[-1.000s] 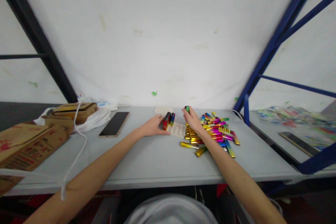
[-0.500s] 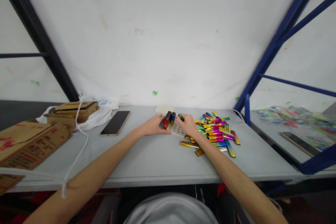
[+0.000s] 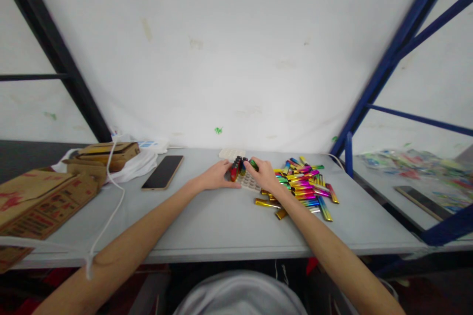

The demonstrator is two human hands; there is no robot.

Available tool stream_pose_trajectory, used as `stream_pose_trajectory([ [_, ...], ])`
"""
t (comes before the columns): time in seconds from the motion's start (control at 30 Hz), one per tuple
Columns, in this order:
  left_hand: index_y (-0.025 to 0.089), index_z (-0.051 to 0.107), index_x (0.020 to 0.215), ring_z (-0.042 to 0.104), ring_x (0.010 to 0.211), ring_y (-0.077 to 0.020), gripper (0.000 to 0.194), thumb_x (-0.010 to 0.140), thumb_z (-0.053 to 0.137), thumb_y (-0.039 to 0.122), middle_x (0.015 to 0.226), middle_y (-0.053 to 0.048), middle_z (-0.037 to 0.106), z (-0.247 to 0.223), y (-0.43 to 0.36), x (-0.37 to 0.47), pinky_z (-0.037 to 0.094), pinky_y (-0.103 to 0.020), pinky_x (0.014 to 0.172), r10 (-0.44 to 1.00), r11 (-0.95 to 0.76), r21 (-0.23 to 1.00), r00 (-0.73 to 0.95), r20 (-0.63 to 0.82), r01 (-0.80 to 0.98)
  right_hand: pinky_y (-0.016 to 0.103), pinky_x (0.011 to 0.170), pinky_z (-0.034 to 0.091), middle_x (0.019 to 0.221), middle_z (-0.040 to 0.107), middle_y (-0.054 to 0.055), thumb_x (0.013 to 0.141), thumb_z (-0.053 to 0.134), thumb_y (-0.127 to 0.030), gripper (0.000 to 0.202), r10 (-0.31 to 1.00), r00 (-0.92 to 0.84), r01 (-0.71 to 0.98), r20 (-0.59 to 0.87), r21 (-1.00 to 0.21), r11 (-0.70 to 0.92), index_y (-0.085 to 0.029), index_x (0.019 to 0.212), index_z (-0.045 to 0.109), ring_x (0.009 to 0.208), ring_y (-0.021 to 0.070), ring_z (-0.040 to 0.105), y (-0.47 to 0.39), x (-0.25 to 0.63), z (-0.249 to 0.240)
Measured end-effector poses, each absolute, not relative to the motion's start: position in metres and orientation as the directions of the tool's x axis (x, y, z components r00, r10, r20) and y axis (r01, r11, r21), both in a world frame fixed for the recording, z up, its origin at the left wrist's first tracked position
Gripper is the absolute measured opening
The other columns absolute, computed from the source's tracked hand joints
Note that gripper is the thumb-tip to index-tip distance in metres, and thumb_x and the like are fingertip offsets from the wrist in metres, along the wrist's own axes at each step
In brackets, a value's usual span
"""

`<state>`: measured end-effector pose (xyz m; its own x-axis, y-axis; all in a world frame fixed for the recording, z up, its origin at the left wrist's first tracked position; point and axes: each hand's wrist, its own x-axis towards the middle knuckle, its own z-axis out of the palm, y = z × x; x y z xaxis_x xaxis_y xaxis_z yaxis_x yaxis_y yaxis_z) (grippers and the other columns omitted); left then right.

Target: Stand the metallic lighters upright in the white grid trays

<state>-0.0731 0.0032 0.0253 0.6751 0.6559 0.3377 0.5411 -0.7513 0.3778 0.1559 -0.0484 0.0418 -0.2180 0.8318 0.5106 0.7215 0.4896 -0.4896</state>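
Observation:
Several shiny coloured tubes with black ends stand upright in a pale tray with round pockets at the middle of the table. My left hand is at the tray's left side, thumb and fingers apart around the outer standing tubes. On the right, my right hand pinches a green tube with a dark end over the tray, close to the standing ones. A loose pile of metallic multicoloured tubes lies to the right, partly behind my right forearm.
A second pale tray lies by the wall. To the left are a black phone, cardboard boxes and a white cable. A blue metal frame rises at the right, with another phone beyond it.
My right hand has shifted slightly left with the green tube, closer to the standing tubes. My left hand has stayed in place.

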Motion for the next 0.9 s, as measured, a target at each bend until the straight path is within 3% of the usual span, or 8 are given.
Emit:
stream_pose_trajectory([
  [0.13,0.018,0.071,0.103,0.064,0.094,-0.0308,0.065,0.070,0.080,0.073,0.100,-0.009,0.069,0.026,0.003,-0.073,0.055,-0.041,0.089,0.662,-0.747,0.375,0.669,0.338,0.549,0.028,0.061,0.027,0.065,0.055,-0.002,0.105,0.047,-0.051,0.041,0.837,-0.244,0.717,0.491,-0.490,0.496,-0.022,0.077,0.055,0.060,0.0150,0.044,-0.049,0.156,0.040],
  [0.33,0.017,0.069,0.105,0.065,0.098,-0.0312,0.066,0.072,0.078,0.074,0.103,-0.010,0.068,0.028,0.000,-0.072,0.055,-0.042,0.092,0.662,-0.747,0.364,0.676,0.323,0.557,0.028,0.069,0.037,0.079,0.062,0.001,0.109,0.040,-0.047,0.032,0.791,-0.246,0.657,0.560,-0.504,0.561,-0.022,0.098,0.057,0.072,0.0189,0.055,-0.047,0.158,0.040],
  [0.57,0.017,0.069,0.104,0.065,0.098,-0.0314,0.066,0.072,0.079,0.073,0.103,-0.010,0.069,0.028,0.000,-0.072,0.054,-0.041,0.092,0.668,-0.741,0.364,0.673,0.318,0.564,0.029,0.073,0.040,0.082,0.060,0.004,0.109,0.044,-0.048,0.039,0.710,-0.372,0.675,0.598,-0.350,0.649,-0.021,0.082,0.055,0.074,0.0179,0.053,-0.048,0.164,0.049],
  [0.73,0.017,0.070,0.101,0.064,0.097,-0.0319,0.065,0.070,0.080,0.074,0.101,-0.010,0.069,0.028,0.001,-0.072,0.054,-0.042,0.091,0.679,-0.731,0.370,0.663,0.314,0.574,0.027,0.064,0.035,0.067,0.059,0.000,0.107,0.049,-0.052,0.043,0.798,-0.357,0.726,0.485,-0.394,0.564,-0.020,0.080,0.059,0.062,0.0151,0.048,-0.050,0.166,0.051],
  [0.9,0.018,0.071,0.102,0.064,0.097,-0.0315,0.065,0.069,0.080,0.073,0.100,-0.010,0.069,0.028,0.001,-0.073,0.054,-0.041,0.091,0.676,-0.732,0.386,0.667,0.313,0.561,0.026,0.061,0.032,0.065,0.065,0.001,0.105,0.053,-0.055,0.046,0.818,-0.369,0.728,0.442,-0.409,0.550,-0.018,0.079,0.065,0.058,0.0135,0.048,-0.049,0.166,0.049],
])
